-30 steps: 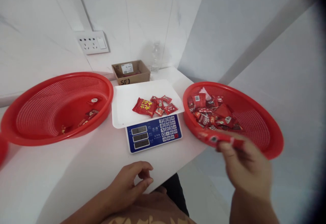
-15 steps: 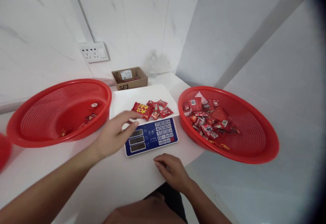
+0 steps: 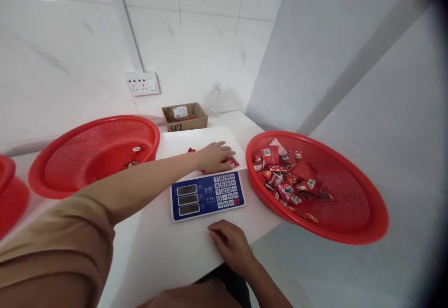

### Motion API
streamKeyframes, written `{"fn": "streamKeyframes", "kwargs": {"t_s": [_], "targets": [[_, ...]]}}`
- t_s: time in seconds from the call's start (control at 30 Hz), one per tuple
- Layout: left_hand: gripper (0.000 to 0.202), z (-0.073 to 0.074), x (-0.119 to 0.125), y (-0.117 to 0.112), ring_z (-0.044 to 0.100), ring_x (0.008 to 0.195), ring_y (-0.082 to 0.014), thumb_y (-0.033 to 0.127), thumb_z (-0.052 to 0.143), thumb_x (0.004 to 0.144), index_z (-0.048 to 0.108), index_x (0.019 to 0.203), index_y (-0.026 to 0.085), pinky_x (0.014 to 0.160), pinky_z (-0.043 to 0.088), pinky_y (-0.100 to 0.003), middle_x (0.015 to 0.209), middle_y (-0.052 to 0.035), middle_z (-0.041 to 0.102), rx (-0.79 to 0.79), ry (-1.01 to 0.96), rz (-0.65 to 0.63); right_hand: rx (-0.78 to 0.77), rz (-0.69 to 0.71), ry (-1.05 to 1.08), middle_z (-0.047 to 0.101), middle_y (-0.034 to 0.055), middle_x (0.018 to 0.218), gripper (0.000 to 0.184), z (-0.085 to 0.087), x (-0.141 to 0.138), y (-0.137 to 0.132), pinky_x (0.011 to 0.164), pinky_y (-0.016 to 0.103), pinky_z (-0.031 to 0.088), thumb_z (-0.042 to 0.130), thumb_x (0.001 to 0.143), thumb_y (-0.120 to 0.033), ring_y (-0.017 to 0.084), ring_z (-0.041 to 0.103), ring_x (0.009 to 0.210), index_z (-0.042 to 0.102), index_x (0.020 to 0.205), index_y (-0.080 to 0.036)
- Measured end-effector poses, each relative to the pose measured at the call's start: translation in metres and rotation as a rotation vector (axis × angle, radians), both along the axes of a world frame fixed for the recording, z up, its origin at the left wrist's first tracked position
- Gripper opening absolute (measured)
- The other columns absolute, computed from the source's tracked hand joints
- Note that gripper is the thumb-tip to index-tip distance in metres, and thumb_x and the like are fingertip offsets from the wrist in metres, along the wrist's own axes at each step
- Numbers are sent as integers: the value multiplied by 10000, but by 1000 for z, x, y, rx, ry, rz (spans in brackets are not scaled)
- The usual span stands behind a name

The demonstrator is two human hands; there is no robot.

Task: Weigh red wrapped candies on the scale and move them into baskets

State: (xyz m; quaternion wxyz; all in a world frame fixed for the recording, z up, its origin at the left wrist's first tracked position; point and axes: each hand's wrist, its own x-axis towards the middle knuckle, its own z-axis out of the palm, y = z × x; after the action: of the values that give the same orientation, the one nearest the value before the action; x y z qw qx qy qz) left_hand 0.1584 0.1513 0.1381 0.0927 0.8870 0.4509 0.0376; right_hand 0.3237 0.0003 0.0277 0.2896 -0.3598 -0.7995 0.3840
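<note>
My left hand (image 3: 214, 157) lies palm down over the small red snack packets (image 3: 231, 162) on the white pan (image 3: 196, 136) of a weighing scale. Its fingers are stretched out and slightly apart; it covers most of the packets, with red edges showing on both sides. The scale's blue keypad and display panel (image 3: 208, 195) faces me, its digits too blurred to read surely. My right hand (image 3: 233, 245) rests at the table's front edge below the panel, fingers loosely curled, with nothing visible in it.
At the right, a red mesh basket (image 3: 360, 205) holds many red packets. Another red basket (image 3: 66, 158) at the left has a few items, and part of a third red container (image 3: 12, 200) shows beside it. Behind the scale stand a cardboard box (image 3: 189, 124) and a clear bottle (image 3: 214, 100).
My left hand has moved right and forward from the pan's front left edge, and now covers the packets. My right hand stays by the table edge. The view has shifted slightly.
</note>
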Motion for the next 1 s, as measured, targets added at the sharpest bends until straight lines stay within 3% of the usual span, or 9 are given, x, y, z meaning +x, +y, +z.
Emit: {"fn": "streamKeyframes", "kwargs": {"t_s": [0.13,0.3,0.43,0.5,0.63,0.8,1.0], "targets": [[452,1,-15,-4,439,1181,-231,402,405,855,502,1222,155,990,317,-347,1193,-101,580,-15,-3,-46,3,12,7,646,25,781,157,-1,0,0,657,250,463,473,837,-202,142,597,712,627,868,-204],[565,3,-28,-10,313,1278,-244,475,365,865,369,1337,165,1036,244,-378,1383,-115,399,-25,-18,-61,20,10,12,647,25,783,152,-4,0,0,645,249,463,474,841,-208,145,597,709,623,874,-205],[447,2,-25,-11,326,1271,-236,448,354,878,466,1268,259,1041,233,-391,1331,-23,476,-64,-8,-116,31,-1,12,654,32,806,159,-5,0,-1,651,253,475,470,844,-206,150,604,720,621,891,-203],[463,6,-25,-12,290,1293,-254,458,339,882,459,1275,245,1046,220,-410,1344,-33,462,-63,-17,-96,31,-8,8,657,35,817,162,-5,0,-2,658,255,480,467,846,-204,151,607,728,622,895,-202],[566,22,-43,-24,203,1339,-243,510,324,875,379,1334,182,1076,167,-394,1430,-88,341,-51,-84,52,37,-13,4,657,34,811,160,-4,0,-3,660,261,482,466,847,-200,153,610,727,620,892,-204],[561,39,-97,-59,177,1349,-205,509,323,878,351,1344,197,1085,159,-377,1452,-67,300,-47,-139,249,39,4,9,654,33,801,154,-3,1,-2,657,261,477,467,847,-193,153,605,725,614,892,-206],[571,47,-173,-120,308,1282,-282,546,286,877,289,1364,247,1005,270,-483,1435,-62,304,-33,-83,703,37,21,-4,646,30,787,148,-2,0,0,646,261,470,468,847,-188,150,599,708,611,885,-200]]}}
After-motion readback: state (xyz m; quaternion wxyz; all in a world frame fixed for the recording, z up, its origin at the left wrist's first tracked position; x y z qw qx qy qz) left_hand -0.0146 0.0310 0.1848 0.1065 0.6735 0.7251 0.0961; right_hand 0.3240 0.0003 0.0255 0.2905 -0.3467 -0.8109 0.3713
